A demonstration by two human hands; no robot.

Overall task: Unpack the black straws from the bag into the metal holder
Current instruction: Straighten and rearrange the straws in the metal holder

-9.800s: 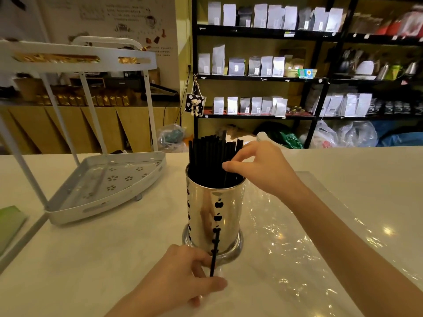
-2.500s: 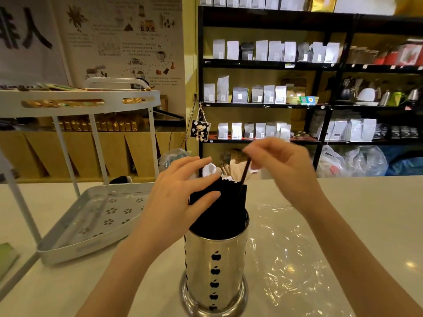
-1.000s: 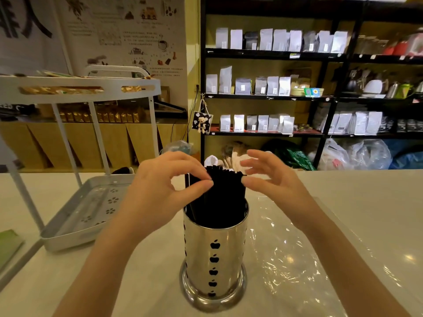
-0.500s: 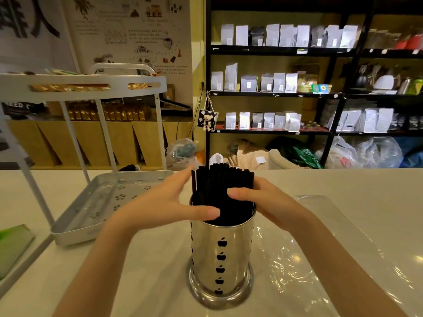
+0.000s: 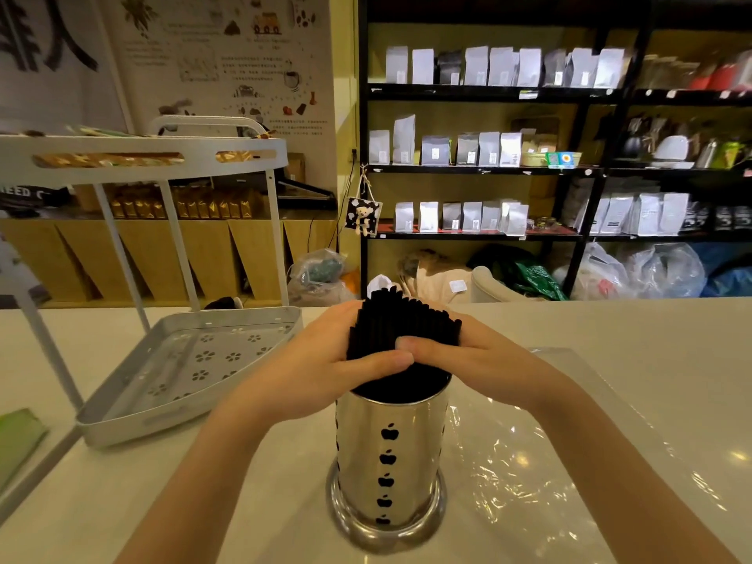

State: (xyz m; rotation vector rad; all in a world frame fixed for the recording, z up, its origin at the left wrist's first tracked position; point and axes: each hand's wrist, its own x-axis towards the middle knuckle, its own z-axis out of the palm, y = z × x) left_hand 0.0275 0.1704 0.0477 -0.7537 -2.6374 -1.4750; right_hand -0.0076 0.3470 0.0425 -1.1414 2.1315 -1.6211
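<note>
Both hands' grip (image 5: 401, 354) apparently encircles straws (image 5: 407, 319) above holder rim (image 5: 390, 400).

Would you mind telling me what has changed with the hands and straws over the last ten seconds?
The left hand let go of a single straw and, with the right hand, closed around the bundle of black straws. The shiny metal holder and clear plastic bag stayed put.

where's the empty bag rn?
Head view: the clear bag lies flat on the counter, right of the holder and under the right forearm.
</note>
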